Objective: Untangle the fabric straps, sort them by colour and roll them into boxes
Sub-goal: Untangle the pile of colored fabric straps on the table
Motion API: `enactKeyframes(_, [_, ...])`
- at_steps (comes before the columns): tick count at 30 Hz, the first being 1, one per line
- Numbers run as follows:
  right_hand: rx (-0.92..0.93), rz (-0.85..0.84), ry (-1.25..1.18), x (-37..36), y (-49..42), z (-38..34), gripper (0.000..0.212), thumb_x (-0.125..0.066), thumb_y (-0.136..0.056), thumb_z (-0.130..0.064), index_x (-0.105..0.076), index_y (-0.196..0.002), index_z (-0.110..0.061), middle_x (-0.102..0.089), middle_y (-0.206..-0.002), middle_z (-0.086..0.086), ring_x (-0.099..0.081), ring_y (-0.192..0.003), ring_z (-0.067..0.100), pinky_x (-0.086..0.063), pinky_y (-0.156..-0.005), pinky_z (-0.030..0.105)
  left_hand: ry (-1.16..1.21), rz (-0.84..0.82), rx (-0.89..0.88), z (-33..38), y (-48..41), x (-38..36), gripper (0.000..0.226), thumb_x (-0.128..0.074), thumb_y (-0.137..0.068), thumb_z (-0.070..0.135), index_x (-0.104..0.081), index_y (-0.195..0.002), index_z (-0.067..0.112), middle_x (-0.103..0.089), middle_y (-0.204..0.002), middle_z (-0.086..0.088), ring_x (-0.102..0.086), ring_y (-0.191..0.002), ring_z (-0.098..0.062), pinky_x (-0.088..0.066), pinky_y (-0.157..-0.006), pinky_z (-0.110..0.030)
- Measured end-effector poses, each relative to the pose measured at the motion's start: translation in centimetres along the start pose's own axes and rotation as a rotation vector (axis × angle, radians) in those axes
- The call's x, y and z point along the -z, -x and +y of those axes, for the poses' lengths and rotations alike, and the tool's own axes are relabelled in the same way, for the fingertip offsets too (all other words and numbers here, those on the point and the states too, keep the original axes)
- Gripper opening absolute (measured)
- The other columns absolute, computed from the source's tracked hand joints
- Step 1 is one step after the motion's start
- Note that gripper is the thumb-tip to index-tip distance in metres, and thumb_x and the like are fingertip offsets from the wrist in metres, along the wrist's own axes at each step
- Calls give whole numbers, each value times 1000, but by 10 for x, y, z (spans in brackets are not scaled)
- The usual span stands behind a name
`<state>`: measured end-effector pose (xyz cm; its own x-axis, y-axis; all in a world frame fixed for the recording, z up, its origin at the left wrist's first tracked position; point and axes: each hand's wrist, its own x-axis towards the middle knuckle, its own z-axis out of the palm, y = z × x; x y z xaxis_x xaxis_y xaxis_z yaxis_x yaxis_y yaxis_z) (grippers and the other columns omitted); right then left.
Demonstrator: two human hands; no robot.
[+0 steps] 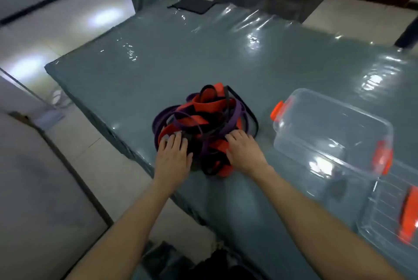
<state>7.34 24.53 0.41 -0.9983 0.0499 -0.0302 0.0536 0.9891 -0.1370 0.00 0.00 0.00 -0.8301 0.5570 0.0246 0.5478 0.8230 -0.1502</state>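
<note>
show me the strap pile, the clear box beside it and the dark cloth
strap pile (194,119), head view, a red strap near its middle
clear box (332,126), head view, its upper wall
dark cloth (192,3), head view, its middle

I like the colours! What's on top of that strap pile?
The left hand and right hand rest on the pile, at its near side; red and black loops crown it. Straps beneath the hands and deeper inside are covered.

Both forearms stretched forward, left hand (173,155) and right hand (245,149) palms down, fingers extended
</note>
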Motion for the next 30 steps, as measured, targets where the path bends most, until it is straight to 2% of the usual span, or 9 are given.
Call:
enactKeyframes(6, [-159, -47, -20, -2, -56, 0, 61, -59, -101, -14, -41, -159, -11, -39, -165, 11, -30, -158, 32, -33, -124, 48, 47, -111, -55, -34, -32, -13, 84, -41, -102, 73, -42, -162, 14, -55, -160, -9, -54, -143, -31, -42, -120, -48])
enactKeyframes(9, [-213, -20, -7, -6, -60, 4, 64, -61, -101, -16, -39, -161, -11, -48, -151, 13, -41, -147, 35, -42, -117, 45, 172, -166, -27, -28, -38, -20, 90, -49, -100, 75, -36, -164, 13, -64, -148, -8, -66, -128, -32, -56, -103, -48])
enactKeyframes(12, [-238, -9, -42, -9, -53, 16, 75, -76, -95, -33, -45, -159, -9, -62, -136, 13, -54, -132, 37, -45, -112, 47, 288, -80, 41, -25, -47, -23, 68, -59, -102, 56, -44, -153, 14, -74, -122, -8, -73, -105, -31, -60, -78, -43])
enactKeyframes(17, [-251, 107, -140, 8, -43, 37, 25, -74, -94, -28, -74, -117, -18, -75, -114, 5, -60, -118, 33, -41, -100, 45, 351, 48, 113, -45, -70, 1, 34, -62, -101, 43, -56, -125, 19, -75, -86, -9, -73, -74, -35, -48, -58, -40])
enactKeyframes(19, [-226, 131, -258, 29, -43, 36, 17, -75, -91, -19, -77, -108, -17, -74, -109, 6, -63, -114, 35, -46, -98, 46, 362, 73, 134, -55, -83, 22, 31, -62, -103, 42, -59, -125, 20, -77, -88, -12, -73, -78, -39, -51, -62, -43])
enactKeyframes(24, [-115, 251, -413, 131, -56, 39, 25, -75, -85, -4, -84, -103, -17, -81, -102, 6, -74, -98, 30, -55, -88, 37, 438, 181, 162, -78, -128, 110, 27, -64, -105, 36, -68, -122, 15, -78, -107, -19, -72, -100, -44, -54, -81, -49])
enactKeyframes(27, [-104, 416, -417, 203, -59, 43, 29, -77, -82, -6, -85, -100, -27, -82, -91, -5, -69, -77, 9, -54, -78, 26, 496, 384, 214, -100, -147, 163, 26, -64, -105, 36, -66, -119, 15, -76, -100, -20, -71, -94, -46, -55, -78, -50])
enactKeyframes(29, [-105, 558, -466, 238, -54, 42, 32, -76, -82, -6, -84, -103, -28, -81, -88, -8, -66, -75, 3, -50, -76, 19, 493, 318, 259, -117, -156, 184, 41, -66, -104, 45, -59, -130, 15, -74, -109, -22, -71, -101, -46, -58, -84, -52])
enactKeyframes(30, [-89, 577, -469, 249, -51, 40, 32, -76, -83, -5, -84, -105, -27, -80, -87, -7, -67, -75, 5, -50, -75, 20, 449, 165, 269, -123, -157, 188, 57, -70, -102, 52, -53, -140, 13, -71, -122, -23, -68, -111, -46, -57, -92, -54])
